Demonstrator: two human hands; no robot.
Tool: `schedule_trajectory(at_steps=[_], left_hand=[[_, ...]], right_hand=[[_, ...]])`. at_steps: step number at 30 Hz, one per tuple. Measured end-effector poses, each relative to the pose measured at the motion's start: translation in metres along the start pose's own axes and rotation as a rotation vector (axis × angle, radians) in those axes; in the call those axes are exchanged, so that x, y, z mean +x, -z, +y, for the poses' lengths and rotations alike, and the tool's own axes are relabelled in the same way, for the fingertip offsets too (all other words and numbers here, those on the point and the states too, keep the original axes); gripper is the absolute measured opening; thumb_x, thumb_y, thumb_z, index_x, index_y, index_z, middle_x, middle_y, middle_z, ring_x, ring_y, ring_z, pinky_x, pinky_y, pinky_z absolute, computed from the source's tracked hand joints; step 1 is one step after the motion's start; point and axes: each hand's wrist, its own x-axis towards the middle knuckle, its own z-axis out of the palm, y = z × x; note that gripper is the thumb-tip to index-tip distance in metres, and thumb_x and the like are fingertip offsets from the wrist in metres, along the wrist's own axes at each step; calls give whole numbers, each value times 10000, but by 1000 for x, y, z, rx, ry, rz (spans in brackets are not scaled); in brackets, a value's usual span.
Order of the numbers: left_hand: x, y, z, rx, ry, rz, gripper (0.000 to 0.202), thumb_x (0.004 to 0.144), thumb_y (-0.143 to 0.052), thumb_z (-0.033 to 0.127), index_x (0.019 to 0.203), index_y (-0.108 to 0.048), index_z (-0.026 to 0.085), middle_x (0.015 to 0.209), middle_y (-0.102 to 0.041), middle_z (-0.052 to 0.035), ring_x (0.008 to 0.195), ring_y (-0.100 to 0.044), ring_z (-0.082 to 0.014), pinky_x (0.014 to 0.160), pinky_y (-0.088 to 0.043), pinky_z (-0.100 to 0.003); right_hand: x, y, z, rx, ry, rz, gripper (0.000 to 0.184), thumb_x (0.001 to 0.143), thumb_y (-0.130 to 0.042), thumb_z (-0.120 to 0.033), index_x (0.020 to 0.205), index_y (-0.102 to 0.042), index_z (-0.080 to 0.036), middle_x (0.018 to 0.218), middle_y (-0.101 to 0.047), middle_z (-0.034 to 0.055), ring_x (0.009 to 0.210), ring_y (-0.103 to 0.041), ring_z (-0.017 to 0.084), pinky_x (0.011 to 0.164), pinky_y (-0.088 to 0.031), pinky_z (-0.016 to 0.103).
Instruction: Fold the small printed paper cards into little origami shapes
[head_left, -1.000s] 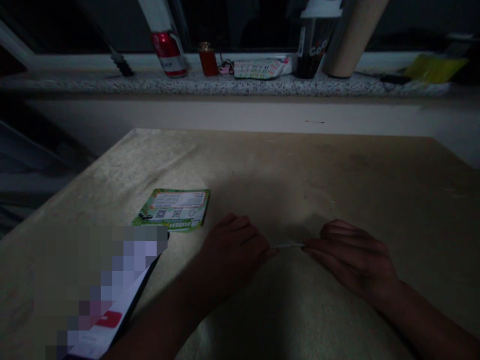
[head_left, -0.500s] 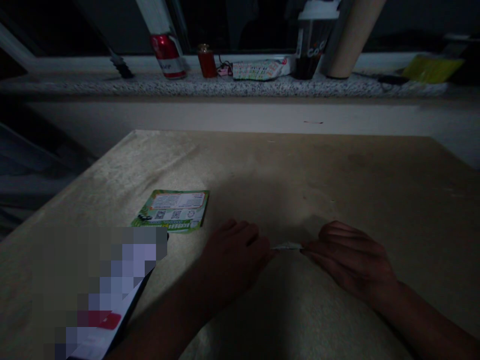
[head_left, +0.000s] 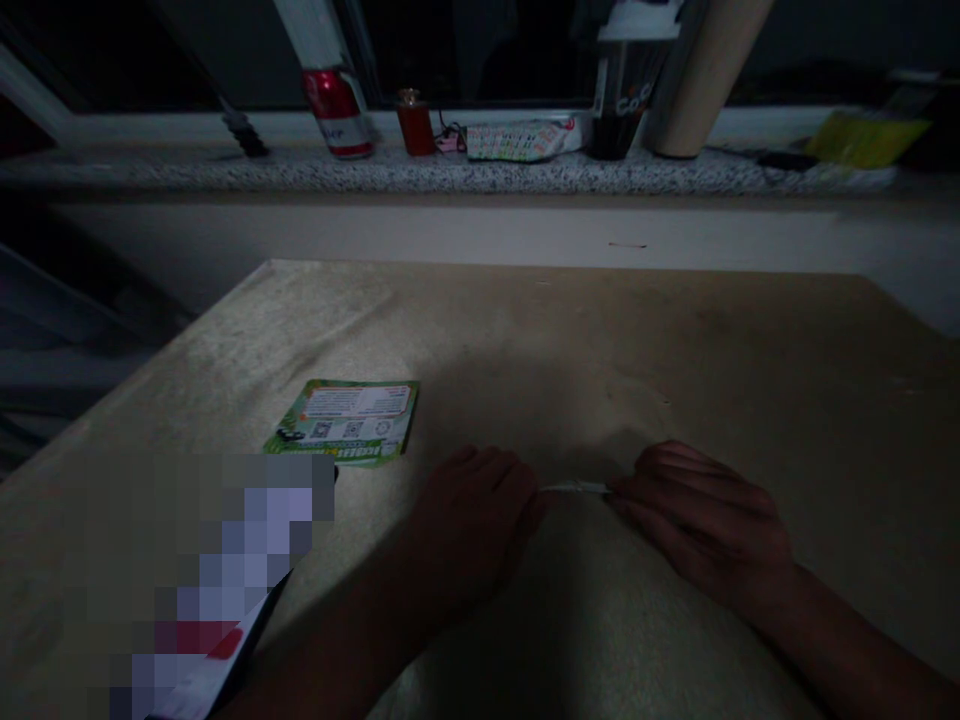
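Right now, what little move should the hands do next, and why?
Maybe gently twist the thin pale strip with the right hand while the left hand steadies its other end: it stretches between them, both ends hidden from view.

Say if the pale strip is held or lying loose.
Held: the pale strip spans from the left hand to the right hand.

Glossy metal can [head_left: 334, 97], speckled stone-like sill [head_left: 420, 176], dully sheened tabletop [head_left: 517, 320]

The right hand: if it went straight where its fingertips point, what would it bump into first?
Beyond the thin pale strip it holds, the right hand would probably meet the left hand first; depth is unclear.
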Motion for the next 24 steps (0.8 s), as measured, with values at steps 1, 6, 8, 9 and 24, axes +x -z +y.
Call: schedule_trajectory(at_steps=[1, 6, 8, 9, 24], left_hand=[[0, 0, 0, -6, 8, -4, 330, 1064, -347, 265, 812, -543, 180, 705, -565, -20, 617, -499, -176, 584, -359, -306], [-3, 0, -2, -68, 43, -24, 256, 1049, -401, 274, 846, -529, 184, 754, -568, -20, 663, -512, -181, 612, -387, -313], [-4, 1, -4, -103, 62, -29, 238, 1038, -436, 294, 851, -534, 185, 777, -577, -26, 695, -529, -189, 632, -412, -324], [-5, 1, -4, -128, 76, -24, 226, 1033, -455, 304, 862, -542, 183, 794, -586, -30, 715, -542, -192, 646, -428, -330], [-4, -4, 15, -784, 505, 197, 28, 877, -714, 220, 895, -735, 223, 820, -748, 28, 767, -690, -118, 729, -511, -214]], right_hand=[[0, 0, 0, -1, 4, 2, 219, 887, -688, -71, 1066, -721, -193, 720, -735, 30, 624, -667, 175, 611, -555, 362], [0, 0, 1, -5, 21, 17, 249, 865, -703, -44, 1072, -718, -183, 743, -752, 40, 639, -682, 180, 619, -562, 362], [0, 0, 0, 3, 11, 22, 236, 873, -697, -58, 1068, -716, -190, 742, -749, 32, 627, -678, 175, 610, -560, 355], [1, 0, 0, 8, 5, 25, 224, 877, -694, -63, 1062, -714, -188, 735, -743, 29, 621, -674, 172, 605, -557, 351], [-3, -4, -7, 130, -139, -257, 202, 911, -627, -74, 1090, -650, -166, 876, -692, 46, 830, -657, 189, 861, -486, 420]])
